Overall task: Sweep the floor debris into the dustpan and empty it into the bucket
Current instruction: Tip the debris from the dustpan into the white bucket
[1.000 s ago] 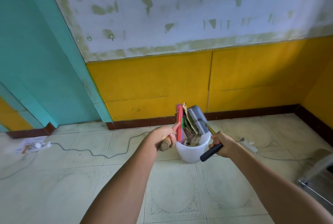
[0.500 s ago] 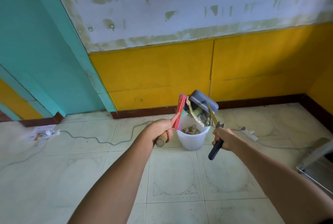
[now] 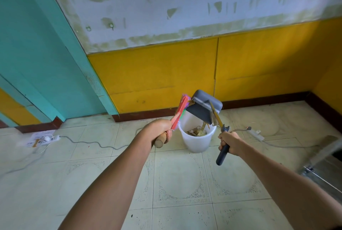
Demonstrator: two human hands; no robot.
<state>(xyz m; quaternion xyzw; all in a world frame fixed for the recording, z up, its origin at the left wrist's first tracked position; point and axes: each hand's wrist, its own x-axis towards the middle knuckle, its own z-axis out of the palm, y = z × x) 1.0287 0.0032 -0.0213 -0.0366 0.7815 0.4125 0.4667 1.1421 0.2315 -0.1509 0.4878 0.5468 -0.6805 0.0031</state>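
A white bucket stands on the tiled floor near the yellow wall, with brownish debris inside. My right hand grips the dark handle of a grey dustpan, which is tipped steeply above the bucket's mouth. My left hand holds a red brush by its wooden grip, the head raised upright beside the dustpan's left edge. Coloured bristles show at the brush tip.
A grey cable runs across the floor to a power strip on papers at the left. Another power strip lies right of the bucket. A metal frame sits at the far right. A teal door frame is at the left.
The dustpan has tilted steeper over the bucket and the debris that hung from its lip has dropped in. Both hands have shifted slightly with the view.
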